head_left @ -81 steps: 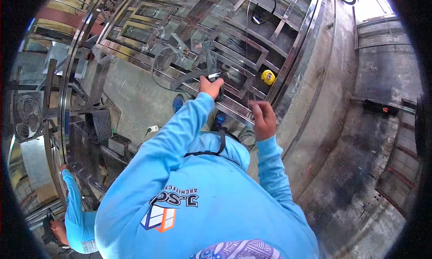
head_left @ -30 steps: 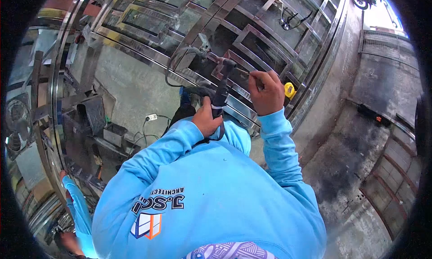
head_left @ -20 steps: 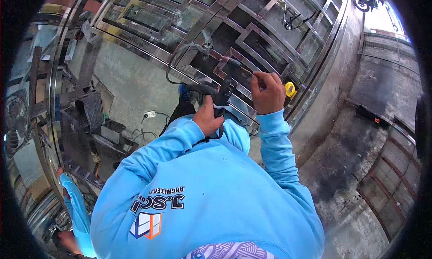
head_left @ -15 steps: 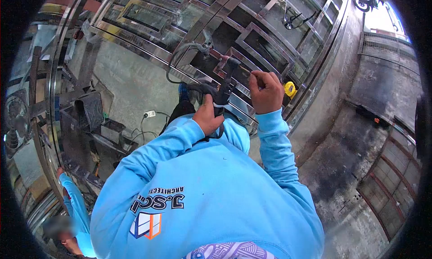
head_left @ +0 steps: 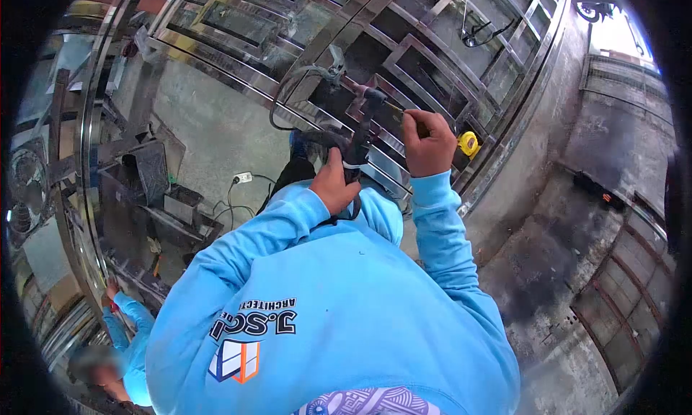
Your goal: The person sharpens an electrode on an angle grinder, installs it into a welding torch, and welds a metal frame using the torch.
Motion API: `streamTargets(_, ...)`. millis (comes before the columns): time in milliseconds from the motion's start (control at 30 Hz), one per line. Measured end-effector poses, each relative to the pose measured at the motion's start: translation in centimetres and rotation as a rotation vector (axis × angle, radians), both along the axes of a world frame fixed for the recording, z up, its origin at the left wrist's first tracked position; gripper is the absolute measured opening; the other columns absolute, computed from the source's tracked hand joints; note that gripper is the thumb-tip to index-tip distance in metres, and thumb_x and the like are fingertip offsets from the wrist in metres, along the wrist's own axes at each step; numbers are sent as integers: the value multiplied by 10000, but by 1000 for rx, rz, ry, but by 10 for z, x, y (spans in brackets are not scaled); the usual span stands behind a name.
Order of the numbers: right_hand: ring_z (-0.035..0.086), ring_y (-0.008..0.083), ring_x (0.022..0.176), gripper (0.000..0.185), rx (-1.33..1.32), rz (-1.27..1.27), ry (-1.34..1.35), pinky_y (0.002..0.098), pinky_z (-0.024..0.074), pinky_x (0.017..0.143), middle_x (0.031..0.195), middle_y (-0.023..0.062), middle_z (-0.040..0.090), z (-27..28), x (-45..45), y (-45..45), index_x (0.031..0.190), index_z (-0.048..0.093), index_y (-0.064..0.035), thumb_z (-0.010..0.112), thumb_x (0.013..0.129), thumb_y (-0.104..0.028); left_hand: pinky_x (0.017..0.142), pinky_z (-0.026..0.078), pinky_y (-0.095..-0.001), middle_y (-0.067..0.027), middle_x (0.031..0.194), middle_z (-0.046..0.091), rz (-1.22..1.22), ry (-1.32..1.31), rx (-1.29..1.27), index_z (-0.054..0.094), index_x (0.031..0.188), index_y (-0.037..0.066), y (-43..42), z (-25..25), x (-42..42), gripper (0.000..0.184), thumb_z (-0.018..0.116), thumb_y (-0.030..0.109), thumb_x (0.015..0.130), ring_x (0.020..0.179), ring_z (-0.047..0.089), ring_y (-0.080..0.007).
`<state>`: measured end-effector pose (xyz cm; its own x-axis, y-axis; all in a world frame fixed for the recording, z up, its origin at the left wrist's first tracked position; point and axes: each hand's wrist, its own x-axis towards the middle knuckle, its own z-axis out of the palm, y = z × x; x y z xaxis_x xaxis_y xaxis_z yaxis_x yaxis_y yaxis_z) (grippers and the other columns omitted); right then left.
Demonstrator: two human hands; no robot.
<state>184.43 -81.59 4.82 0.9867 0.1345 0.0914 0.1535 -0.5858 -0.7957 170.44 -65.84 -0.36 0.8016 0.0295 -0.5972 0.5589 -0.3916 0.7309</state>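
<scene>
In the head view, my left hand is wrapped around the lower handle of a black TIG welding torch. The torch points away from me, and a pinkish nozzle shows at the left of its head. My right hand is closed in a pinch on a thin brass-coloured rod at the right side of the torch head. Whether the rod's tip sits inside the head is too small to tell. Beneath both hands lies a shiny metal frame.
A yellow tape measure rests on the frame, right of my right hand. A metal clamp with a cable is beyond the torch. A white power socket lies on the floor. Another person is at lower left, beside long metal bars.
Both my hands keep their grip, and the rod stays by the torch head. The view has shifted slightly. The other person's arm has moved lower along the metal bars.
</scene>
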Motion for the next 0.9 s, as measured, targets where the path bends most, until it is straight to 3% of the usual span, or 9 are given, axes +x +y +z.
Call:
streamTargets(267,651,230,679,131,3,-8,43,336,509,636,784,121,655,-4,2,2,920,741,-34,733,865,-152,855,522,-534,-337,1088,633,60,-91,-46,326,1264,-33,-3,-14,-3,669,732,234,805,1008,627,-522)
streamTargets(367,653,242,688,148,-21,14,29,347,511,642,790,121,659,-13,4,1,931,741,-36,733,871,-172,906,461,-580,-380,1032,612,21,-162,-42,289,1185,-14,-3,-3,1,594,681,197,791,993,587,-567)
streamTargets(567,653,254,684,151,-62,34,65,357,509,637,783,115,658,-15,4,11,933,742,-43,726,878,-182,825,510,-560,-337,1023,639,-7,-79,-8,320,1213,-20,-5,-9,-3,626,726,220,801,974,615,-538)
streamTargets(900,701,169,714,224,25,-14,203,309,550,682,830,120,736,-20,2,10,1034,718,-14,739,884,-179,766,499,-563,-328,933,648,-47,-36,45,307,1214,-60,-5,-8,-4,660,725,218,786,873,633,-514)
